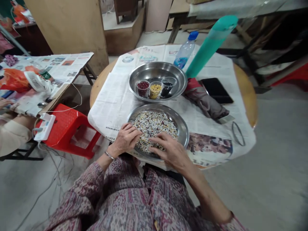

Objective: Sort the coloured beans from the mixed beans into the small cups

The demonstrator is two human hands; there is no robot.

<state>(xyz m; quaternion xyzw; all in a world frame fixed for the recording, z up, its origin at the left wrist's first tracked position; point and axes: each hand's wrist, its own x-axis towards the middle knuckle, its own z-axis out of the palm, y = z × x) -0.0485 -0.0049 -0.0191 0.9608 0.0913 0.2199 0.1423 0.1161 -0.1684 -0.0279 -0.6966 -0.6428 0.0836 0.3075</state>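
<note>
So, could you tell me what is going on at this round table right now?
A person seated at the table has both hands in a metal plate of mixed beans. The left hand rests on the beans at the near left rim, and the right hand lies across the near edge, fingers on the beans. Behind it, a second metal plate holds three small cups: red beans, yellow beans and dark beans.

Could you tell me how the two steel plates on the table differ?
The near plate holds a loose spread of mixed beans; the far plate holds three small cups of sorted red, yellow and dark ones. The left hand and right hand rest on the near plate; nothing touches the far one. Both are round, shiny, and on newspaper.
</note>
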